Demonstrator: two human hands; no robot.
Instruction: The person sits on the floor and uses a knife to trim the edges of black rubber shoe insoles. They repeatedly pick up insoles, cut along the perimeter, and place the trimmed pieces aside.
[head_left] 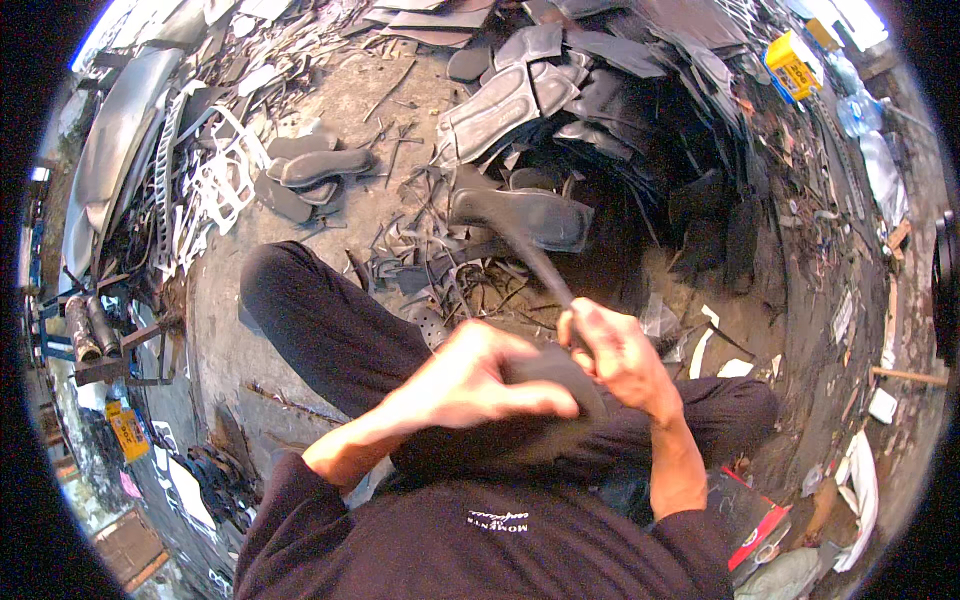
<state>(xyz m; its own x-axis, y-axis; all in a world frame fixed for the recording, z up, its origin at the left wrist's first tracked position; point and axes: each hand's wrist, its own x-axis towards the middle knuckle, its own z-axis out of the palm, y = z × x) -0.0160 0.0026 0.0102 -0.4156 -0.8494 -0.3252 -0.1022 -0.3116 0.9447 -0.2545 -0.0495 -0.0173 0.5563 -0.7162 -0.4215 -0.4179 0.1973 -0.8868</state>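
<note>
My left hand (478,382) is closed on a dark, flat piece of sole material (560,385), gripped between the thumb and fingers above my lap. My right hand (622,355) is wrapped round the lower end of a long knife (530,250). Its thin blade points up and to the left, smeared by motion. The right hand is just beyond the right edge of the sole piece; whether they touch I cannot tell. Past the blade on the ground lies a dark shoe sole (530,217), among curled rubber offcuts (430,260).
A heap of dark moulded sole sheets (515,105) rises ahead. Cut soles (320,168) and white lattice scraps (222,175) lie at the left. A yellow box (792,68) stands far right; a clear bottle (860,115) is beside it. My crossed legs (330,320) frame the work area.
</note>
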